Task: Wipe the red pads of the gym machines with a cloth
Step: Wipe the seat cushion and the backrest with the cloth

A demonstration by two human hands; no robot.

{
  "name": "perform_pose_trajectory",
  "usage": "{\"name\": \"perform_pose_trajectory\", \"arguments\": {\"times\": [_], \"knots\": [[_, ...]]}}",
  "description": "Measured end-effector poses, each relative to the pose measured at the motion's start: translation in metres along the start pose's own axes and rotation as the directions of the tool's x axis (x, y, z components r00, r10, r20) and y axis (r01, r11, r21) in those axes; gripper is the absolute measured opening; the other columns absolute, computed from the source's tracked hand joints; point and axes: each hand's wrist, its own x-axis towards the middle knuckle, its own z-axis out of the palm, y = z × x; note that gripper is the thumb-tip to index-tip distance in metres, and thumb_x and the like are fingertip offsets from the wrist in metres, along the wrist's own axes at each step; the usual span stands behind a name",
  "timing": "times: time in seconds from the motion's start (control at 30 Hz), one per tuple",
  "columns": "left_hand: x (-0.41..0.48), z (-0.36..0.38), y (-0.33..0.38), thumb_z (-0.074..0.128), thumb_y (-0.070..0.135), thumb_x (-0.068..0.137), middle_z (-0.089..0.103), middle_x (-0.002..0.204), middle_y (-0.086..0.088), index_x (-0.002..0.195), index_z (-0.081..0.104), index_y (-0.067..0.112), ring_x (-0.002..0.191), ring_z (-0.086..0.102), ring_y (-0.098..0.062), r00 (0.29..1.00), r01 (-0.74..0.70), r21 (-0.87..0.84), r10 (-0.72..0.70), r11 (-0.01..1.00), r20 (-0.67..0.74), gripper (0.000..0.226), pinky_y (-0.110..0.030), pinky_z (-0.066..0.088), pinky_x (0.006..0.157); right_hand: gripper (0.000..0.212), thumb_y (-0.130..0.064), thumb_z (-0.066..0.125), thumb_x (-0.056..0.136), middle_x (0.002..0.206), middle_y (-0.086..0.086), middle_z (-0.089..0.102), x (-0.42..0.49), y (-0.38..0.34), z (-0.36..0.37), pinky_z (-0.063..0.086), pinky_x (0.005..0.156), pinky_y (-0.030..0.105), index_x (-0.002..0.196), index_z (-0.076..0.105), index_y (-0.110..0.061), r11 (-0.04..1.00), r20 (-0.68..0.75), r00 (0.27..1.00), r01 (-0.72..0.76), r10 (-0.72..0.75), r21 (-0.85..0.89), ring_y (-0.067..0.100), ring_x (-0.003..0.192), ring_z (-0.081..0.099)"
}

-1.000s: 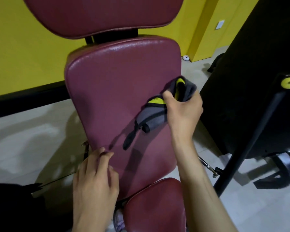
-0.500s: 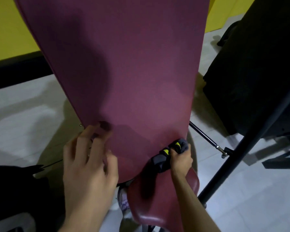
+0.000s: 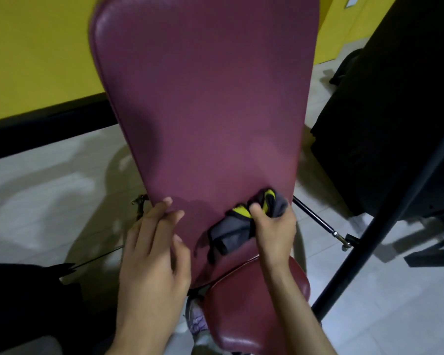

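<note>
The red back pad (image 3: 210, 111) stands tilted above a pale tiled floor (image 3: 36, 190). At 5 o'clock on the pad, a bunched grey-and-yellow cloth (image 3: 231, 226) lies against the surface, gripped by the right hand (image 3: 274, 229). At 7 o'clock, the left hand (image 3: 151, 249) rests on the pad's lower edge with its fingers extended

Dim, soft indoor light: diffuse shadows across the lower red back pad (image 3: 203, 98), pale patchy reflections on the floor tiles (image 3: 36, 190), black machine (image 3: 395, 98) at right underexposed without detail, wide-angle bending at edges, focus slightly soft overall.
</note>
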Motion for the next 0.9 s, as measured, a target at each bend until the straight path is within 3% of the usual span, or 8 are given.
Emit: {"name": "perform_pose_trajectory", "arguments": {"times": [0.13,0.27,0.37,0.5,0.6,0.73,0.83,0.9], "knots": [[0.005,-0.016,0.004,0.052,0.007,0.089,0.058,0.137,-0.012,0.125,0.062,0.001,0.120,0.057,-0.029,0.996,0.063,-0.020,-0.061,0.998,0.062,0.038,-0.027,0.040,0.101,0.021,-0.016,0.078,0.075,0.064,-0.015,0.060,-0.019,-0.127,0.013,0.051,0.070,0.030,0.077,0.057,-0.014,0.941,-0.022,0.963,0.268,-0.269,0.205,0.001,0.062,0.053],[0.009,-0.022,0.001,0.051,0.003,0.094,0.057,0.118,-0.013,0.124,0.057,0.001,0.103,0.059,-0.032,0.987,0.121,0.010,-0.121,0.993,0.104,0.030,-0.030,0.044,0.079,0.025,-0.020,0.078,0.073,0.068,-0.010,0.061,-0.034,-0.184,0.021,0.050,0.070,0.028,0.081,0.056,-0.013,0.896,-0.054,0.918,0.395,-0.393,0.201,0.009,0.062,0.053],[0.009,-0.021,-0.003,0.059,-0.011,0.087,0.055,0.131,-0.010,0.135,0.053,0.004,0.120,0.054,-0.026,0.985,0.124,-0.046,-0.117,0.991,0.124,0.051,-0.022,0.041,0.094,0.025,-0.021,0.079,0.071,0.069,-0.019,0.062,-0.031,-0.159,0.021,0.050,0.070,0.023,0.086,0.059,-0.017,0.906,-0.053,0.920,0.392,-0.389,0.156,-0.001,0.063,0.057],[0.008,-0.018,-0.008,0.059,-0.017,0.084,0.051,0.144,-0.007,0.141,0.050,0.007,0.136,0.042,-0.008,0.991,0.083,-0.126,-0.069,0.989,0.111,0.062,-0.006,0.024,0.112,0.027,-0.017,0.078,0.074,0.070,-0.025,0.062,-0.027,-0.063,0.015,0.041,0.062,0.011,0.088,0.055,-0.020,0.964,0.042,0.964,0.265,-0.264,-0.035,-0.002,0.064,0.057],[0.002,-0.013,-0.012,0.057,-0.015,0.088,0.047,0.150,-0.002,0.143,0.047,0.013,0.142,0.040,-0.008,0.993,0.080,-0.180,-0.063,0.980,0.100,0.062,-0.009,0.027,0.114,0.031,-0.011,0.080,0.074,0.069,-0.019,0.061,-0.027,0.037,0.012,0.039,0.062,0.022,0.094,0.058,-0.019,0.983,0.092,0.993,0.083,-0.068,-0.166,0.002,0.066,0.058],[-0.001,-0.006,-0.018,0.050,-0.005,0.093,0.043,0.153,0.001,0.141,0.045,0.016,0.146,0.035,-0.005,0.997,0.039,-0.195,-0.026,0.980,0.070,0.053,-0.014,0.027,0.117,0.027,-0.009,0.074,0.085,0.074,0.000,0.060,-0.035,0.144,0.013,0.037,0.064,0.031,0.102,0.054,-0.016,0.934,0.101,0.972,-0.173,0.214,-0.314,0.037,0.083,0.065],[-0.001,-0.004,-0.021,0.050,-0.005,0.090,0.044,0.153,0.000,0.140,0.046,0.015,0.146,0.030,0.003,0.998,0.017,-0.187,-0.005,0.982,0.064,0.054,-0.008,0.023,0.115,0.036,-0.013,0.068,0.092,0.089,0.014,0.064,-0.041,0.182,0.018,0.049,0.072,0.040,0.123,0.049,-0.015,0.877,0.067,0.932,-0.308,0.355,-0.370,0.042,0.091,0.065],[-0.002,-0.005,-0.022,0.051,-0.008,0.090,0.043,0.153,0.002,0.140,0.047,0.015,0.146,0.030,0.004,0.998,-0.005,-0.189,0.016,0.982,0.058,0.055,-0.008,0.024,0.114,0.042,-0.017,0.069,0.091,0.096,0.020,0.065,-0.041,0.188,0.021,0.047,0.077,0.041,0.127,0.048,-0.014,0.865,0.026,0.923,-0.348,0.383,-0.362,0.043,0.095,0.064]]}}
